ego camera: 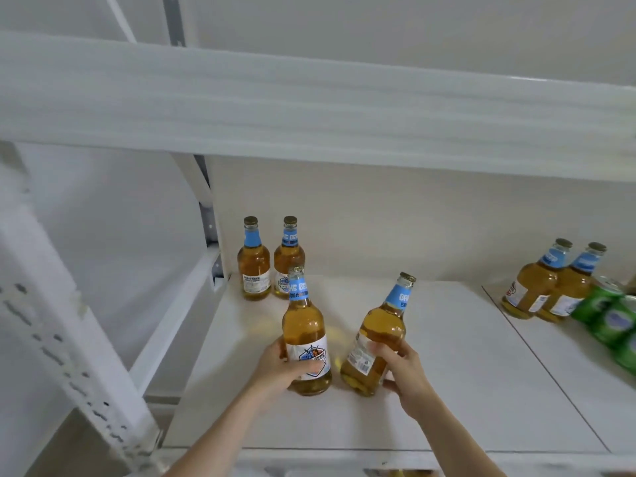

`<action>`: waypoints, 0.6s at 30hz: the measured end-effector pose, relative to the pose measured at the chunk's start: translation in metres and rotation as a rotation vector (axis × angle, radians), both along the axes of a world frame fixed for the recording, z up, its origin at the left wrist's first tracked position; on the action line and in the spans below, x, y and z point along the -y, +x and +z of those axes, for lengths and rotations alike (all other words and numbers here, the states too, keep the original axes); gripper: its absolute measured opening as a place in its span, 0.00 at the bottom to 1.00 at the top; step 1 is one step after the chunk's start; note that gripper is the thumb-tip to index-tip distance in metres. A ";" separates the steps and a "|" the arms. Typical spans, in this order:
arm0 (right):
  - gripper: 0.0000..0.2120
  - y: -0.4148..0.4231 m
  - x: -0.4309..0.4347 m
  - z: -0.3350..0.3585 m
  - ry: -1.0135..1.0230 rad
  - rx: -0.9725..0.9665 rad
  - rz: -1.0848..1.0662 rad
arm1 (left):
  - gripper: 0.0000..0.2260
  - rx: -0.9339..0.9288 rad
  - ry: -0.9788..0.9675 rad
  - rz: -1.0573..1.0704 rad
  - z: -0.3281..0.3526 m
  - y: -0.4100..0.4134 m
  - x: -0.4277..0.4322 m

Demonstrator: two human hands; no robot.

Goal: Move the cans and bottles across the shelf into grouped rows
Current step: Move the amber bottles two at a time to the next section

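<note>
My left hand [280,368] grips the lower body of an amber beer bottle [304,325] with a blue neck label, upright near the middle of the white shelf [447,373]. My right hand [401,368] holds a second such bottle [378,339], which tilts to the right. Two more bottles, the left one [253,263] and the right one [288,253], stand side by side at the shelf's back left corner. At the right stand another two bottles, one [531,284] in front of the other [571,287], next to green cans [605,311].
An upper white shelf board [309,105] runs overhead. A perforated white upright [69,339] stands at the left front, another post [208,215] at the back left. A seam crosses the shelf surface at the right.
</note>
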State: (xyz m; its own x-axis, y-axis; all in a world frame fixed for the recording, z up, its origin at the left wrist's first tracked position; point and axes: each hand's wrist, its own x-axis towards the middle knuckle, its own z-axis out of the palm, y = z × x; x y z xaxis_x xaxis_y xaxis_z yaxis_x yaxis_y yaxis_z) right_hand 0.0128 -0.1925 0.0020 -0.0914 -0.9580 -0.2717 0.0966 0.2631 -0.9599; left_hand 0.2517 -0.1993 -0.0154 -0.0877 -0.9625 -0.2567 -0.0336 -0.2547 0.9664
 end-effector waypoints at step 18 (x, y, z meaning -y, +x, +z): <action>0.16 -0.045 -0.126 0.006 0.041 0.067 -0.121 | 0.23 0.041 -0.024 -0.052 0.016 -0.017 -0.115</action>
